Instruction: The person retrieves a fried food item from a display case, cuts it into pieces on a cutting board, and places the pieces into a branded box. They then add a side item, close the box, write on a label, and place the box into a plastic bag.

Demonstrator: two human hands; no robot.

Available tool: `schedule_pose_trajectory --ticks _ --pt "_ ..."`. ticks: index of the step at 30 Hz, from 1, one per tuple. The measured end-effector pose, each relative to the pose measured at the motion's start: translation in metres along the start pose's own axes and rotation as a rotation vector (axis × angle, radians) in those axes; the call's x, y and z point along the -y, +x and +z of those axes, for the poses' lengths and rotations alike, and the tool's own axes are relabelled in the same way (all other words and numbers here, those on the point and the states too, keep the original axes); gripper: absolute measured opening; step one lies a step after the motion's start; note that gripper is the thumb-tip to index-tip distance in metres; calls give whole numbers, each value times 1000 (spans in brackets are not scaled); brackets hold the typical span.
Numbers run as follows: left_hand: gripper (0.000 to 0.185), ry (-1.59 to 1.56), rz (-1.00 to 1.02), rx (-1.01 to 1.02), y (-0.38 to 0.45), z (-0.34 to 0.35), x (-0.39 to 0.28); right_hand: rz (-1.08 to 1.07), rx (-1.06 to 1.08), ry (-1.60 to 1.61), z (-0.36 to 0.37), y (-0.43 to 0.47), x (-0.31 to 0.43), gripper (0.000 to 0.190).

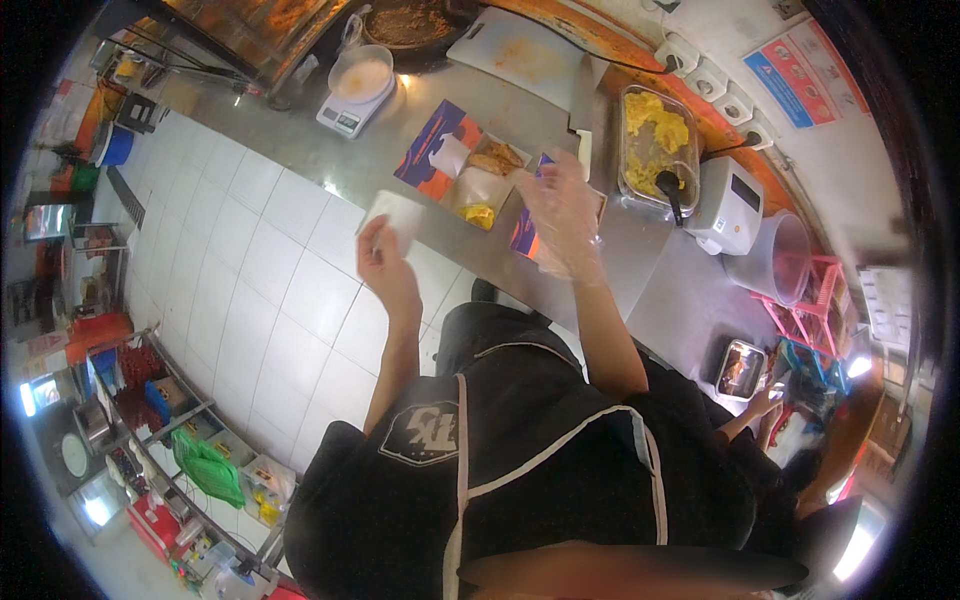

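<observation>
My left hand (384, 251) pinches a white paper sheet (397, 217), held over the floor just off the counter's edge. My right hand (559, 206), in a clear plastic glove, hovers over a second, partly hidden orange-and-purple carton (525, 231); its fingers are blurred, and I cannot tell whether they grip anything. Between the hands lies an opened food box (459, 202) lined with white paper. Browned pieces of cooked food (495, 159) sit at its far end and a yellow food portion (478, 216) at its near end. The box's printed lid (439, 150) is folded back.
A digital scale with a bowl (358, 94), a pan (412, 26), a cutting board (517, 56) and a knife (581, 97) lie beyond. To the right are a clear tray of yellow food (658, 150) with a black spoon, a white appliance (726, 206) and a co-worker's hands (761, 409).
</observation>
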State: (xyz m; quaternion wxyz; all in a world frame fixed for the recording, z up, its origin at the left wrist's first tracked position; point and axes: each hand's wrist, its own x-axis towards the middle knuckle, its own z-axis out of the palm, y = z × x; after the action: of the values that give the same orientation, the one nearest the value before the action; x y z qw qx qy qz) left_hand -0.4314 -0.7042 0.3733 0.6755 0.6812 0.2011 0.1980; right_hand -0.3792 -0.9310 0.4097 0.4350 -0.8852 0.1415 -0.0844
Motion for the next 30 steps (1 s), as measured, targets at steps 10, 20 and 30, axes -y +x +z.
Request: schedule_pose_trajectory --ticks 10,20,30 --pt "54 547 404 804 17 137 72 364 -31 -207 -6 -42 -198 47" --pt "25 396 131 1340 -80 205 109 371 -16 -414 -102 -95 -226 30" --pt "33 749 266 1563 -287 390 167 499 0 -759 -218 -139 -495 27"
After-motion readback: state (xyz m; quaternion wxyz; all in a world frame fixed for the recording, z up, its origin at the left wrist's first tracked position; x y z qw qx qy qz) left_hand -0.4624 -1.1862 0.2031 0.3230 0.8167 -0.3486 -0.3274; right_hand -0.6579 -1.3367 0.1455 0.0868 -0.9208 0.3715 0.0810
